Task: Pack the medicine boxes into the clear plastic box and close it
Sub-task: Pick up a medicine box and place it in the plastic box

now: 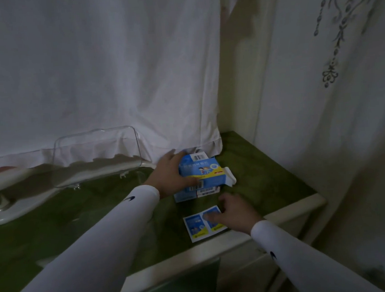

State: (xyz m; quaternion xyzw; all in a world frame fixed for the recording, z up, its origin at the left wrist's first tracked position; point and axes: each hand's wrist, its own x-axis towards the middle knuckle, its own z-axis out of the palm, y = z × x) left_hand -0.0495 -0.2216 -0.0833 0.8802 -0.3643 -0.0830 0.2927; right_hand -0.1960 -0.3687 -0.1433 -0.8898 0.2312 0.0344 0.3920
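Right hand (235, 214), fingers loosely curled, presses a flat blue sachet pair (204, 223) at 5 o'clock, likely to slide it up. Left hand (169, 170) grips stacked medicine boxes (203, 175), ready for the open clear plastic box (96, 155) at 9 o'clock.

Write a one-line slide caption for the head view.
Left hand grips a blue medicine box on the stack; right hand touches flat packets; clear plastic box open behind.
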